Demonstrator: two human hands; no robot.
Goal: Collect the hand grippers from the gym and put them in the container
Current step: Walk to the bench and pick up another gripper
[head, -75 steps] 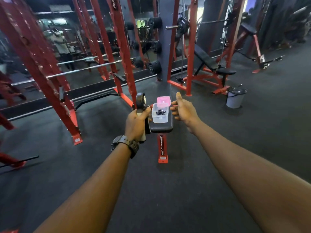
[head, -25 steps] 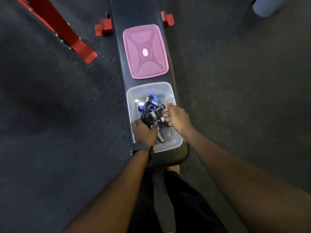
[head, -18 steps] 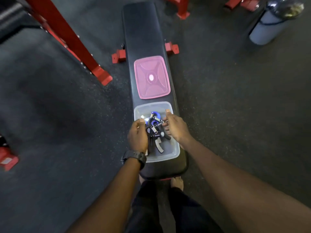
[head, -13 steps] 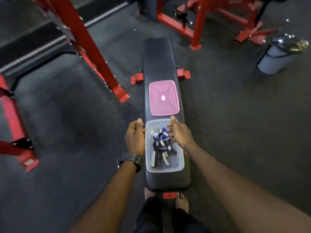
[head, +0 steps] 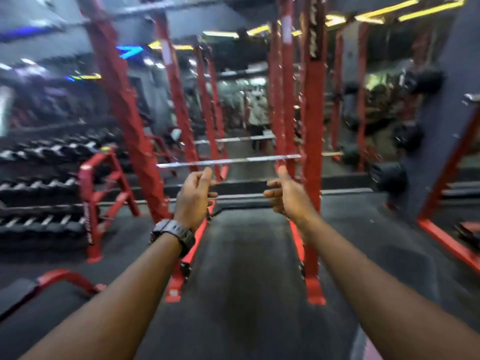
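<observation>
Hands outstretched and holding nothing: left hand [head: 195, 196] and right hand [head: 287, 197] hang apart in the air, fingers loosely uncurled, a dark watch [head: 173, 233] strapped on the left wrist. No hand gripper or container shows in this blurred view; where they sit cannot be told. The next job is likely a search, best done by scanning slowly along the dumbbell rack [head: 46, 183]. Glossy red steel uprights [head: 313, 141], a chrome barbell [head: 228, 161] and matte rubber floor [head: 246, 268] surround them.

A gym: tall red steel squat racks [head: 313, 152] holding a silver barbell [head: 228, 161], rows of dark dumbbells on a red rack [head: 52, 183], black round weight plates [head: 388, 178], dark rubber flooring [head: 246, 255]
</observation>
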